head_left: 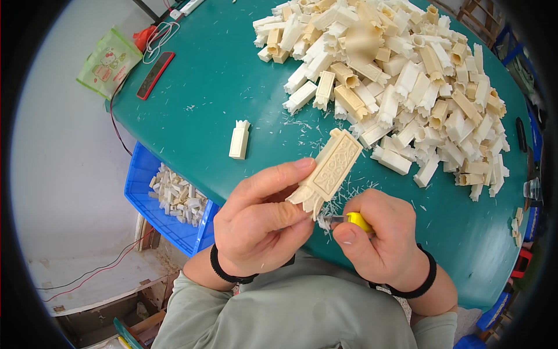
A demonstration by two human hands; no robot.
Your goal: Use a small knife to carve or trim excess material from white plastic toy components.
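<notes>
Cream carved plastic tube (334, 164), raised over green table (192, 136), flared toothed end beside the blade (333, 219).

Left hand (256, 224) with fingers grasping the tube near its flared end; right hand (386, 232) with fingers clenched on a yellow-handled trimming knife (359, 221). Probably trimming rough edges at this end; contact of blade and plastic impossible to tell. For next move, better to hold the tube steady and cut shallow, away from the nearby left thumb (290, 216). Around: pale shavings (351, 192) below, one separate cream tube (239, 141) to the left, large heap of similar tubes (401, 87) just beyond, limiting free space there; blue bin (139, 195) of small pieces at left.
</notes>
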